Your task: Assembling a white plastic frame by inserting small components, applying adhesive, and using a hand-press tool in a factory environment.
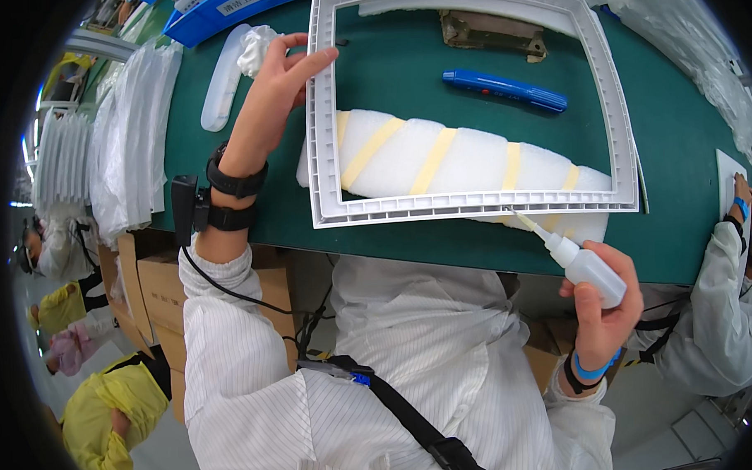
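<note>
A white rectangular plastic frame (323,137) with a ribbed rim lies over the green table, partly on a white foam strip (472,153) banded with yellow tape. My left hand (283,77) grips the frame's left side near its upper corner, fingers bent over the edge. In my right hand (602,306) is a small white squeeze bottle (591,270), tilted up and left. Its thin nozzle tip meets or nearly touches the frame's near edge, right of the middle; contact is too fine to tell.
Inside the frame's opening lie a blue marker (505,90) and a brownish metal block (493,34). A blue bin (232,15), a white tray (223,79) and crumpled white tissue (258,50) sit far left. Bagged sheets (128,128) stand at left; a co-worker's sleeve (706,306) is at right.
</note>
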`<state>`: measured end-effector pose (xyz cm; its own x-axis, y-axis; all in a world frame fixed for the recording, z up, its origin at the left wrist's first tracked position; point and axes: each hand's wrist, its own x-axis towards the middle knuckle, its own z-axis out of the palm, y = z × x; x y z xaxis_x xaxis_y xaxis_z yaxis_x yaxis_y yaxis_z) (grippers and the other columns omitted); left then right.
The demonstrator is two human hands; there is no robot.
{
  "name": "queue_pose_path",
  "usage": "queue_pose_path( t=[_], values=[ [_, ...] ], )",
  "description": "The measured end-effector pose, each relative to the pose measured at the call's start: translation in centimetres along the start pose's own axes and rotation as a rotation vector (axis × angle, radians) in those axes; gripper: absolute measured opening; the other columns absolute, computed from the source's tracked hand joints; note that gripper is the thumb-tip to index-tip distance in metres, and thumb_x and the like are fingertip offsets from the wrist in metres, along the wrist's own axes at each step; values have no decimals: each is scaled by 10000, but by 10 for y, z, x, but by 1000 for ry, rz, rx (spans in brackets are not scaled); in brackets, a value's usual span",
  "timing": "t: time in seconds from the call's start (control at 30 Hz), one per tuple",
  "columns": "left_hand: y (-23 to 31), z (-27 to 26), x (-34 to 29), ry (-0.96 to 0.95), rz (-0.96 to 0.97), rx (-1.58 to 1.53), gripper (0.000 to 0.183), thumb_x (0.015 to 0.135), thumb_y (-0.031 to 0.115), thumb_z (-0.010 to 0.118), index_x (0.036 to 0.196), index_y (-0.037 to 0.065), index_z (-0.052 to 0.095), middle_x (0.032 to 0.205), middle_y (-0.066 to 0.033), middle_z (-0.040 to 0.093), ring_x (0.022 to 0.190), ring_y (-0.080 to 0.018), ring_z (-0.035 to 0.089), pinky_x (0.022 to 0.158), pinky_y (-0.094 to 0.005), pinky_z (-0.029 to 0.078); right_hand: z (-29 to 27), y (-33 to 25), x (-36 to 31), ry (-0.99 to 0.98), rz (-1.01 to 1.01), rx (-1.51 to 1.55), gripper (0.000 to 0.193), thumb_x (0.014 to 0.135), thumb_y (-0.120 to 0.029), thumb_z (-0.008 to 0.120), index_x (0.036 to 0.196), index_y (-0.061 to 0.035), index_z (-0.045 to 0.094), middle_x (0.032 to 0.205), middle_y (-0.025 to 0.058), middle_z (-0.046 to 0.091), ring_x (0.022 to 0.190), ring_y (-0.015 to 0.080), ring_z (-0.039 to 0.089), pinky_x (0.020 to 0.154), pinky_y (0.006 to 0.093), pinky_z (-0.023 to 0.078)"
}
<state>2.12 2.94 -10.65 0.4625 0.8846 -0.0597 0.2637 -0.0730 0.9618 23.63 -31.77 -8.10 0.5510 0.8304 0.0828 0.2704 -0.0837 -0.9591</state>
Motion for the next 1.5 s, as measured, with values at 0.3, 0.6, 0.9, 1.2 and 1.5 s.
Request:
queue_pose_path(
  t=[0.3, 0.6, 0.9, 1.2, 1.5],
  values=[
    [30, -3, 15, -41, 26, 188, 322, 953, 196, 615, 1170, -28, 534, 915, -96, 707, 679, -101, 641, 627, -236, 512, 2, 34, -19, 218, 99, 660, 560, 857, -357, 690, 1203, 39, 497, 881, 163, 663, 764, 241, 668, 709, 360, 556],
    [79, -4, 46, -139, 179, 609, 295, 987, 183, 533, 1185, -34, 562, 909, -89, 700, 656, -109, 642, 599, -260, 539, -58, 65, -29, 502, -84, 733, 550, 946, -409, 563, 1312, -11, 466, 900, 72, 598, 774, 168, 544, 668, 286, 432],
    [92, 22, 98, -363, 276, 704, 296, 1000, 175, 497, 1216, -19, 556, 906, -59, 696, 669, -105, 637, 632, -263, 552, -64, 70, -35, 521, -81, 730, 547, 957, -418, 541, 1311, -6, 474, 881, 70, 587, 766, 167, 531, 666, 297, 420],
    [96, 49, 131, -595, 403, 663, 326, 995, 165, 497, 1252, -23, 567, 909, -63, 701, 644, -110, 605, 632, -274, 528, -11, 54, -52, 142, 67, 1391, 399, 971, -457, 529, 1089, -77, 564, 959, 79, 632, 985, 260, 595, 1040, 650, 351],
    [95, 59, 143, -647, 425, 669, 346, 987, 161, 502, 1259, -41, 572, 930, -69, 702, 657, -108, 596, 639, -265, 529, 25, 52, -63, -79, 175, 1554, 362, 983, -507, 467, 1102, -193, 602, 1035, 7, 668, 1173, 247, 543, 1107, 748, 117]
  ],
)
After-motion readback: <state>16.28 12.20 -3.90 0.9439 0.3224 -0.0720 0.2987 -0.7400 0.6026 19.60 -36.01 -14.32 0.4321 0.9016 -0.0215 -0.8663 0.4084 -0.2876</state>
